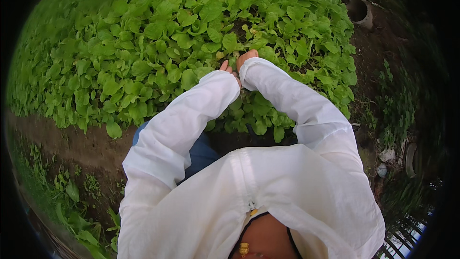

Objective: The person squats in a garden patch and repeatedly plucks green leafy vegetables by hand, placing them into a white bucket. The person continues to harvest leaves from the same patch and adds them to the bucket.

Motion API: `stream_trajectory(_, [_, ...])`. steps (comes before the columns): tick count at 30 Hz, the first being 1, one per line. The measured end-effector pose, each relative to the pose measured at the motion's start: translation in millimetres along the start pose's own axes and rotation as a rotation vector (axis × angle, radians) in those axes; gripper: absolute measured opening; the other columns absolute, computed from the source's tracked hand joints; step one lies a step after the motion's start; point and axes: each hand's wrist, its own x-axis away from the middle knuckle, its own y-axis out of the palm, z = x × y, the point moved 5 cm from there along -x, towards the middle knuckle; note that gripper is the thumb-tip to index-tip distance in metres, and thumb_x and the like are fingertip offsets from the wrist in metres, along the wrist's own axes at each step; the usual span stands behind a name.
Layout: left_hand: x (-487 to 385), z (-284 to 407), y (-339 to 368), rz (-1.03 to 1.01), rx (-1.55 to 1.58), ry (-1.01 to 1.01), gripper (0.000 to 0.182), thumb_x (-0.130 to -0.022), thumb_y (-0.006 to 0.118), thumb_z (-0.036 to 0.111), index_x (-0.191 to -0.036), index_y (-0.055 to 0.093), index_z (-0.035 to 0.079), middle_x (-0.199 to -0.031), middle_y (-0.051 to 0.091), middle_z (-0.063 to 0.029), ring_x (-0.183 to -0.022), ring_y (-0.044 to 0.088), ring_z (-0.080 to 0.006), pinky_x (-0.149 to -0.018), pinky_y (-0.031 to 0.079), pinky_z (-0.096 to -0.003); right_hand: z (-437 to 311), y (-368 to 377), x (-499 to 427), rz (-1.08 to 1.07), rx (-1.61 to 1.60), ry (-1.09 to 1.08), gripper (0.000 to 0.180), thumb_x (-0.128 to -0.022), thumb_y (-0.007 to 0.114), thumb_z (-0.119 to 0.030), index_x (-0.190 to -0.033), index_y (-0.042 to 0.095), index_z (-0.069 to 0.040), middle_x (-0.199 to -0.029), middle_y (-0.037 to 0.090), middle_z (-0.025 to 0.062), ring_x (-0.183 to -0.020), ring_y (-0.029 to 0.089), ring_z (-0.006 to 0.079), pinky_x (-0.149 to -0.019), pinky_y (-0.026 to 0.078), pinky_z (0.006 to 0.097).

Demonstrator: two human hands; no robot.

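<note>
Before me spreads a dense bed of leafy green seedlings (154,43). Both hands reach into its near part, close together. My left hand (230,70) is mostly hidden by its white sleeve, with some fingers showing among the leaves. Just right of it, my right hand (247,57) is bent down at the wrist, its fingers hidden below the back of the hand. Small leaves and a yellowed leaf (219,55) lie beside the fingers. Whether either hand grips a stem cannot be seen.
Bare soil (86,144) and weeds (75,190) border the bed at the near left. A round pipe or hollow cylinder (367,18) lies past the right edge. Pale litter (387,155) and a curved object (410,160) are at the lower right, with a barred fence (404,239) beyond.
</note>
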Motion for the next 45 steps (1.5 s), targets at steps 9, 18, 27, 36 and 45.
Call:
stream_trajectory(9, [22.7,1.9,-21.6,-0.05,0.053,0.006,0.065,-0.074,0.055,0.017,-0.132,0.027,0.032,-0.137,0.026,-0.0082,-0.127,0.02,-0.031,-0.104,-0.001,-0.0474,28.5,18.8,8.0,0.584,0.028,-0.219,0.015,-0.068,0.053,-0.022,-0.069,0.065,-0.014,-0.072,0.061,0.0003,-0.081,0.051,0.0185,-0.072,0.033,0.0311])
stream_trajectory(18, [21.8,3.4,-19.9,-0.104,0.002,-0.004,0.074,-0.072,0.06,0.017,-0.133,0.022,0.033,-0.139,0.02,-0.0072,-0.128,0.017,-0.0318,-0.103,-0.003,-0.0489,81.6,2.7,25.0,0.513,-0.326,-0.3,0.017,-0.07,0.058,-0.028,-0.076,0.067,-0.015,-0.074,0.062,-0.0003,-0.085,0.049,0.0215,-0.077,0.033,0.0321])
stream_trajectory(27, [17.0,2.5,-27.0,-0.186,0.007,-0.008,0.073,-0.073,0.058,0.019,-0.134,0.02,0.032,-0.14,0.018,-0.0062,-0.128,0.016,-0.0314,-0.103,-0.002,-0.0486,49.3,18.0,20.6,0.472,-0.176,-0.203,0.014,-0.069,0.056,-0.024,-0.073,0.067,-0.015,-0.077,0.062,0.0032,-0.085,0.052,0.0201,-0.077,0.035,0.0341])
stream_trajectory(36, [11.9,-5.2,-27.2,-0.229,0.071,-0.004,0.076,-0.069,0.058,0.016,-0.134,0.02,0.032,-0.14,0.019,-0.0042,-0.129,0.014,-0.0304,-0.103,-0.006,-0.0484,78.7,42.1,15.6,0.303,-0.557,-0.227,0.023,-0.076,0.057,-0.031,-0.09,0.066,-0.015,-0.086,0.063,0.0063,-0.092,0.051,0.0241,-0.084,0.033,0.0372])
stream_trajectory(45, [57.2,-78.4,-95.8,0.491,1.964,0.173,0.018,-0.079,0.058,0.016,-0.089,0.058,0.002,-0.078,0.061,-0.0053,-0.067,0.056,-0.0148,-0.065,0.045,-0.0258,153.8,20.9,85.3,0.212,-2.131,-0.618,0.024,-0.079,0.061,-0.029,-0.087,0.064,-0.006,-0.077,0.061,0.0008,-0.067,0.053,0.0082,-0.065,0.04,0.0219])
